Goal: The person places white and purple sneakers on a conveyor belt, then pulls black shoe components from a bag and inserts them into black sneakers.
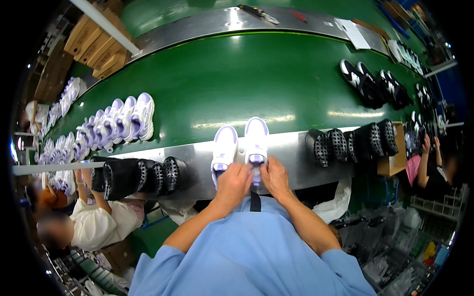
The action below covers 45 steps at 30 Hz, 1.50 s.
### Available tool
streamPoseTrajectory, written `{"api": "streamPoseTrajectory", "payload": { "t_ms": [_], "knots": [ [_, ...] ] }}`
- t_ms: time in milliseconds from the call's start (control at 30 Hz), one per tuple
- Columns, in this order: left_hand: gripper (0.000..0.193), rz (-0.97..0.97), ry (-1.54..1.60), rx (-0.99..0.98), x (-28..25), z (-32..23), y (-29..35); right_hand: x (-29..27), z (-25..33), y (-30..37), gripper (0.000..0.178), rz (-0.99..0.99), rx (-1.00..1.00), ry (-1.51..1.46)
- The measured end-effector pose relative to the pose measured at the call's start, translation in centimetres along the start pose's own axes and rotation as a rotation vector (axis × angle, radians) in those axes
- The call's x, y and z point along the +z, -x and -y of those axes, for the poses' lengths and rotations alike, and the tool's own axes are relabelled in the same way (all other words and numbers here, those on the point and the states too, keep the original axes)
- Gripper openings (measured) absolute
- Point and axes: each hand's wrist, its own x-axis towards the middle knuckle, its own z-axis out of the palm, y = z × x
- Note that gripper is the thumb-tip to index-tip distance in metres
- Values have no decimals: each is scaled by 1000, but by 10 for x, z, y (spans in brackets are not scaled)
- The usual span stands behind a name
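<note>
Centrally, the right-hand white and lavender sneaker [256, 134] stands on the metal edging [197, 152] along the near side of the worktop [212, 64], sole down, toe pointing away from the person. Its mate, the left-hand sneaker [225, 146], stands just beside it in the same direction, set slightly nearer the wearer.

Both hands are at the rear of the right-hand sneaker. The left hand [234, 181] has bent fingers reaching across to the opening from the left, and passes over the heel area of the mate. The right hand [275, 175] is at the opening from the right, fingers bent. Whether either is closed on the collar or on material inside cannot be determined; the fingertips are partly hidden.

On the same edging, black articles with dotted faces stand in a left group [138, 176] and a right group [351, 143]; their kind is not clear. Beside the latter is an open cardboard carton [398, 150]. Further left, a row of white and lavender sneakers [118, 121] stands on the green surface. Black and white shoes [368, 84] lie at far right. A hand tool [258, 13] and white sheets [353, 33] rest on the far metal rail [192, 33]. Co-workers are present at left [103, 224] and right [432, 172].
</note>
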Motion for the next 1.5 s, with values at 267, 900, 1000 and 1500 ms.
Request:
{"api": "streamPoseTrajectory", "payload": {
  "t_ms": [267, 900, 1000, 1500],
  "knots": [
    [56, 216, -51, -90, -13, 51, 96, 19, 18, 18, 22, 189, -90, 14],
    [36, 299, -465, -312, -98, 235, -68, -69, -71, 81, 27, 48, 319, -233],
    [49, 313, -492, -285, -127, 326, -50, -60, -89, 129, 23, -52, 480, -359],
    [48, 630, -32, 404, 27, 38, 47, 168, -72, 500, 24, -101, 1636, -898]
  ]
}}
